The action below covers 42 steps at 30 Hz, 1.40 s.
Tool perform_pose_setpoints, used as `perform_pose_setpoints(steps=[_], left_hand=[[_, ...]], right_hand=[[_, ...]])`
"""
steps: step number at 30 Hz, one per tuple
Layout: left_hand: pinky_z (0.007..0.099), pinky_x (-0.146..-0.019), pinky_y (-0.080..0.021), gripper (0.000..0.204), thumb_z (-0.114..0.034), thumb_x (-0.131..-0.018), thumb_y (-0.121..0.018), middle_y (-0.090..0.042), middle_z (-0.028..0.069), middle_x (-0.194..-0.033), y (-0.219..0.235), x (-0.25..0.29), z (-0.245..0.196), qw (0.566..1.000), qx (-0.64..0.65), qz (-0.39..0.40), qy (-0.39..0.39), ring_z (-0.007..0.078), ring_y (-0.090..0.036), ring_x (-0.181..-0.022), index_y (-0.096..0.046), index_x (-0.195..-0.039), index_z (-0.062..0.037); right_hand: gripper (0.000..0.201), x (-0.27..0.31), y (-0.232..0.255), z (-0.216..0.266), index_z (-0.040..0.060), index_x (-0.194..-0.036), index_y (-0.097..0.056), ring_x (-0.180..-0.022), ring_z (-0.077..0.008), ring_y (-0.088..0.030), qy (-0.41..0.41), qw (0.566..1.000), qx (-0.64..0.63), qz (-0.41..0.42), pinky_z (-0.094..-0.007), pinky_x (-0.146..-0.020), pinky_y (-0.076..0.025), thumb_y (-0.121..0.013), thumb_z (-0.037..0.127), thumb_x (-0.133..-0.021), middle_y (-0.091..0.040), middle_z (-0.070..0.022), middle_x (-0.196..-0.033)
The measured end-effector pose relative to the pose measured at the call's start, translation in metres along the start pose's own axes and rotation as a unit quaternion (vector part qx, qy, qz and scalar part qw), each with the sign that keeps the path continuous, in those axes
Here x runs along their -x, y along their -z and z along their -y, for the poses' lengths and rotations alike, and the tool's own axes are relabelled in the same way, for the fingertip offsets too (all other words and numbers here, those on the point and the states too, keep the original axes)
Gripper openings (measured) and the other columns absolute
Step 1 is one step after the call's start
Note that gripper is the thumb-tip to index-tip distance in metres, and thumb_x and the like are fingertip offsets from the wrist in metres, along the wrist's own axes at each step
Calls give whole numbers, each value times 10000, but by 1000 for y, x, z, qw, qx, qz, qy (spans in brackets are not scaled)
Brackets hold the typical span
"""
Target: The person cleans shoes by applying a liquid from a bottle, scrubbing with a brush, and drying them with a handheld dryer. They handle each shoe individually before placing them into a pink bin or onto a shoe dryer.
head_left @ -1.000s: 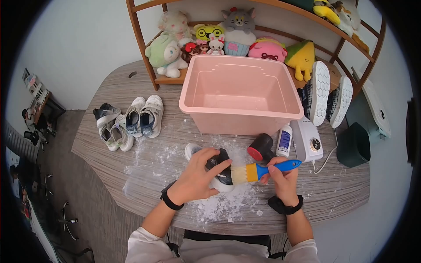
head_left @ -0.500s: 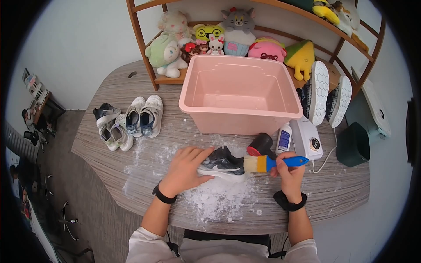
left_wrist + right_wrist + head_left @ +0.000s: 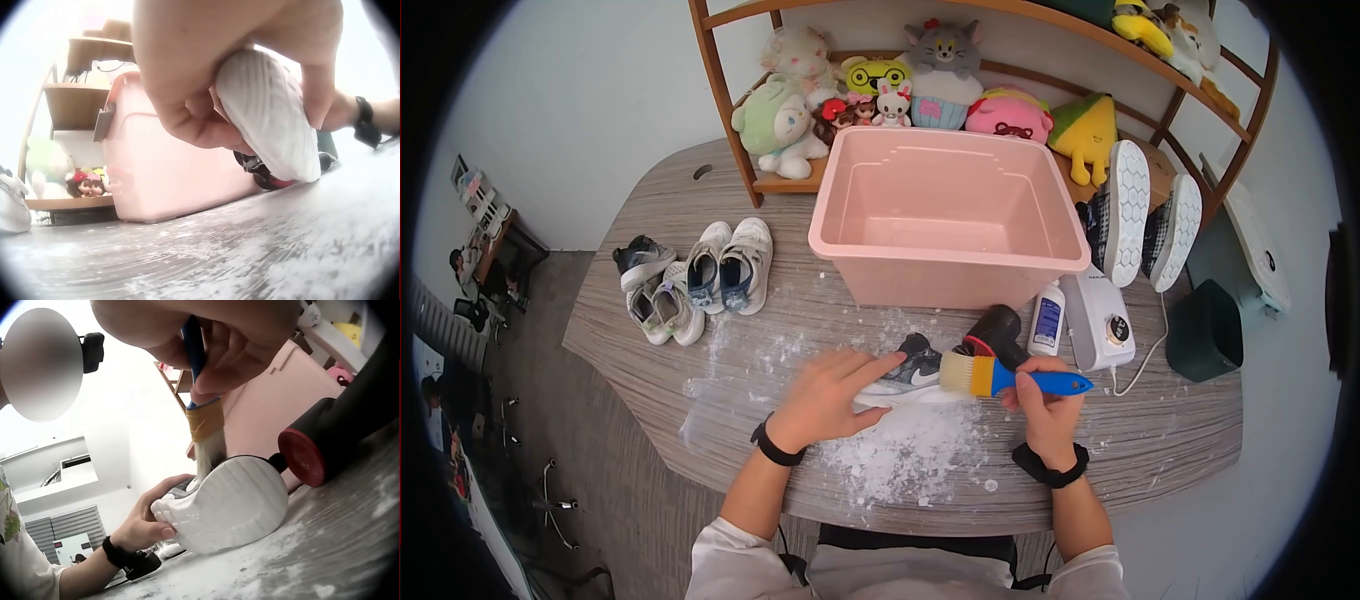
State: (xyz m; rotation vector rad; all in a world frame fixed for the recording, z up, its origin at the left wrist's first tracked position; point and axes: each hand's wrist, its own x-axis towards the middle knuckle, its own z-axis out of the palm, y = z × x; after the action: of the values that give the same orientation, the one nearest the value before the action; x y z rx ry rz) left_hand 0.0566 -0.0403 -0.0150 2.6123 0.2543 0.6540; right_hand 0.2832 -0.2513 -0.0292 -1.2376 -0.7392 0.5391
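The left hand [image 3: 825, 400] grips a small black and grey shoe [image 3: 920, 362] by one end, above powder scattered on the table. In the left wrist view the shoe's white sole [image 3: 269, 112] lies between thumb and fingers. The right hand [image 3: 1048, 415] pinches the blue handle of a brush [image 3: 1050, 383], whose pale bristles touch the shoe's other end. In the right wrist view the bristles [image 3: 209, 453] meet the upper just behind the sole [image 3: 228, 506], which faces that camera.
A pink bin [image 3: 960, 275] stands behind the hands. Right of the shoe are a black and red hair dryer [image 3: 997, 335], a white bottle [image 3: 1048, 320] and a white device [image 3: 1100, 315]. Other small shoes [image 3: 745, 265] sit at the left; a shelf [image 3: 790, 183] holds plush toys.
Over the last second the left hand has shifted left along the shoe, whose side now shows. The brush moved right off the shoe's end, then back left onto it.
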Motion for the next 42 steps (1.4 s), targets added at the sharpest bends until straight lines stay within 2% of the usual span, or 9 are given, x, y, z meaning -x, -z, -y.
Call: perform_pose_setpoints(steps=[4, 8, 11, 13, 16, 21, 30, 34, 42], left_hand=[[433, -871, -553, 702, -200, -754, -852, -705, 177, -1199, -7, 6, 7, 995, 80, -8, 54, 344, -689, -992, -599, -1395, -68], [429, -854, -568, 662, -264, -820, -833, -677, 221, -1289, -5, 7, 7, 994, 80, 14, 77, 337, -720, -923, -588, -1391, -36], [397, -775, -579, 601, -343, -894, -778, -720, 226, -1167, 4, 3, 0, 972, 149, 63, 168, 312, -735, -774, -594, -1363, -16], [363, -736, -575, 547, -389, -945, -723, -745, 234, -1037, 2, 4, 6, 897, 272, 103, 334, 290, -727, -674, -622, -1306, 9], [367, -739, -568, 475, -388, -971, -683, -747, 225, -926, 3, 5, 6, 892, 264, 113, 348, 306, -735, -716, -665, -1231, 9], [400, -805, -561, 388, -299, -924, -722, -739, 225, -1007, 0, 3, 0, 944, 194, 45, 264, 355, -732, -883, -690, -1171, -1], [389, -853, -547, 384, -164, -804, -807, -708, 187, -1066, -12, 3, -9, 976, 138, -71, 151, 347, -709, -974, -668, -1126, -7], [389, -871, -546, 434, -188, -804, -825, -701, 180, -1079, -14, 3, -6, 970, 164, -83, 162, 336, -705, -992, -646, -1156, -8], [377, -968, -516, 513, -173, -831, -803, -696, 184, -1166, -10, 6, 0, 965, 201, -58, 158, 315, -693, -1088, -603, -1273, -8]], right_hand=[[108, -7, 4, -2, -1, -1060, -627, -682, -111, -660, 5, 999, 45, -28, -250, -616, -565, -673, 66, -989, -685, -85, -854], [108, -9, 5, -1, 2, -1048, -630, -663, -97, -645, -5, 997, 65, -49, -241, -584, -549, -674, 85, -994, -680, -72, -836], [121, -9, 1, -1, 17, -1045, -629, -622, -94, -629, 1, 996, 68, -57, -226, -565, -511, -676, 119, -1000, -692, -74, -803], [118, -9, 2, -1, 18, -1045, -628, -625, -94, -629, 2, 996, 71, -53, -228, -567, -513, -674, 115, -998, -689, -71, -802], [106, -8, 4, -3, 19, -1044, -624, -629, -94, -630, 5, 995, 80, -54, -234, -569, -519, -664, 105, -996, -681, -70, -809], [87, 0, 8, -12, 15, -1051, -610, -630, -106, -628, 68, 991, 92, -75, -247, -567, -527, -639, 66, -986, -672, -82, -863], [105, 17, -14, 5, -20, -986, -675, -694, -166, -686, 174, 960, 200, 92, -281, -642, -535, -728, 9, -899, -714, -88, -822], [89, 19, -10, -8, -19, -963, -684, -728, -146, -660, 132, 977, 168, -12, -280, -663, -514, -728, 5, -890, -706, -84, -866], [73, 18, 3, -18, -13, -976, -664, -702, -134, -613, 146, 976, 153, -53, -261, -655, -484, -698, -11, -911, -682, -81, -899]])
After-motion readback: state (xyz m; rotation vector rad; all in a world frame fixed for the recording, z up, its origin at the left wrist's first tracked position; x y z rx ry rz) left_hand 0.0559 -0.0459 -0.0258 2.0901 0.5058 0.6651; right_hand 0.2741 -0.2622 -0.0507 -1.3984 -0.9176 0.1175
